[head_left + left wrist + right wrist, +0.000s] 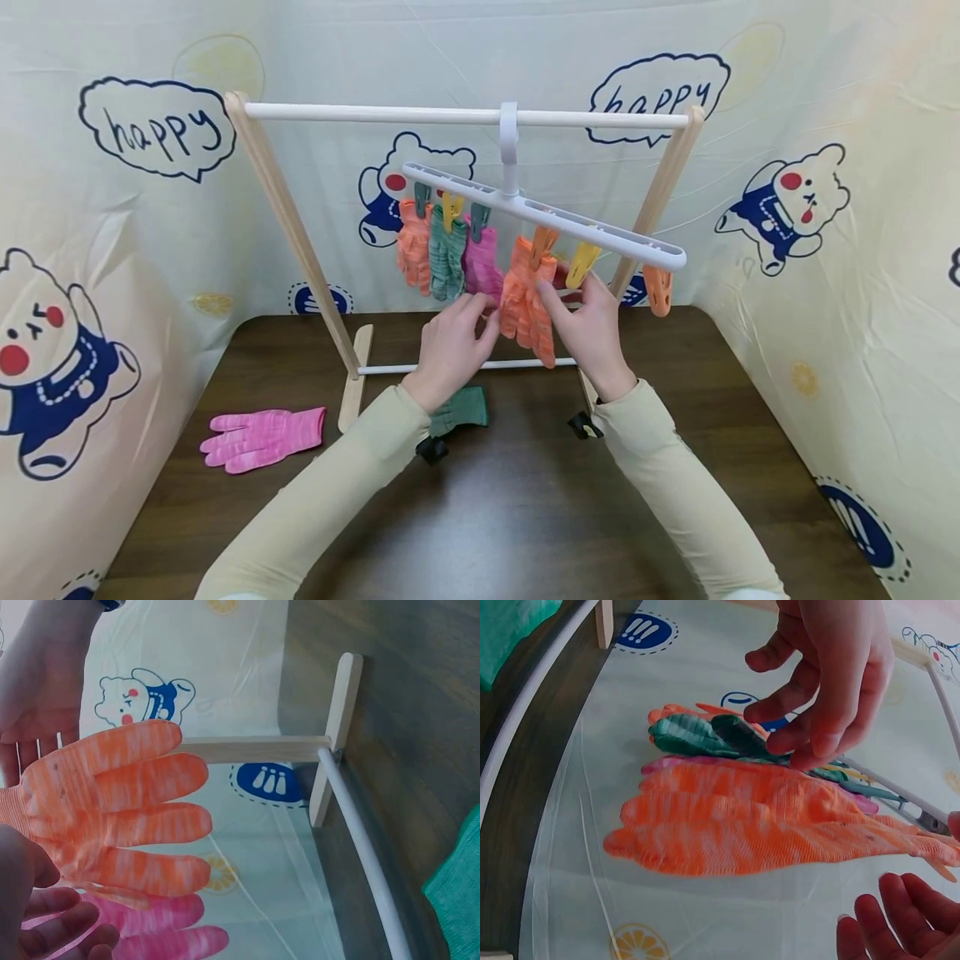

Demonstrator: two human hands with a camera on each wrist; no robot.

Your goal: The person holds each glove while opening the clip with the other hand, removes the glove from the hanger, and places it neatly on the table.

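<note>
An orange glove (527,304) hangs fingers down from an orange clothespin (543,246) on the white hanger (547,218). At its left side is my left hand (453,342), fingers loosely bent, with nothing gripped between them. My right hand (592,329) is at the glove's right, fingers relaxed near the cuff and a yellow clothespin (582,265). Further left on the hanger are a pink glove (482,260), a green glove (447,254) and another orange glove (415,247), each clipped. The right wrist view shows the near orange glove (757,821) between my two hands.
A wooden rack with a white top bar (375,112) carries the tilted hanger. Another orange clothespin (657,290) hangs at its right end. On the brown table (540,517) lie a pink glove (262,437) and a green glove (467,408), partly hidden by my left arm.
</note>
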